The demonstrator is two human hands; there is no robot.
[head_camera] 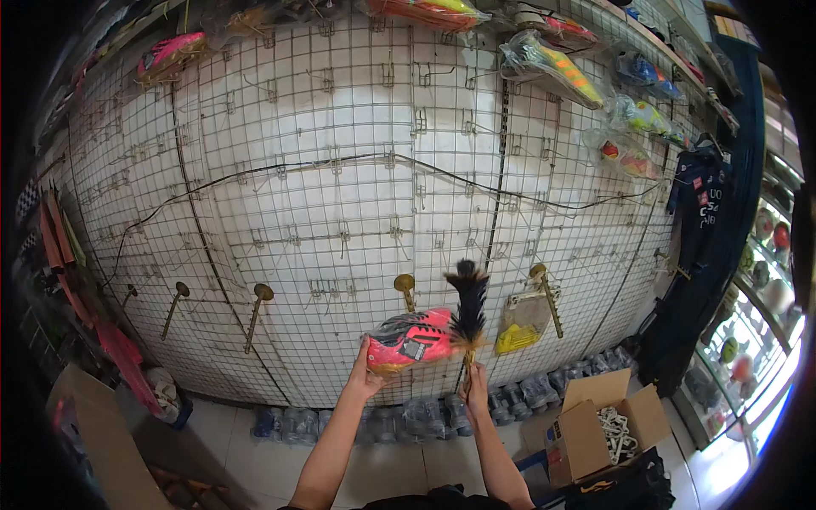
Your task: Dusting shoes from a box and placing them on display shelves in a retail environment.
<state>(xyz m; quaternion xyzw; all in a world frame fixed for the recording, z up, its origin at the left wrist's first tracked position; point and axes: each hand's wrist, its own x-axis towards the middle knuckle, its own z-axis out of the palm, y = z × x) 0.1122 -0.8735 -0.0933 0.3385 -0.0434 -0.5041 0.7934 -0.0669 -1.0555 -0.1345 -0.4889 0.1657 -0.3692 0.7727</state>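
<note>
A pink sports shoe (414, 341) with black stripes and a gold sole, in clear plastic wrap, is held up before the wire grid by my left hand (366, 376) at its left end. My right hand (473, 386) grips the handle of a dark feather duster (468, 306), upright, its feathers beside the shoe's right end. Whether the feathers touch the shoe cannot be told. Behind both stands the white wall with its wire grid panel (331, 204), which bears metal hooks and brass-coloured arms.
Plastic-wrapped dumbbells (427, 417) line the floor along the wall. An open cardboard box (583, 446) with white metal pieces stands at the lower right, another cardboard box (108, 440) at the lower left. Wrapped shoes (554, 70) hang or rest above; a dark jersey (698, 197) hangs at right.
</note>
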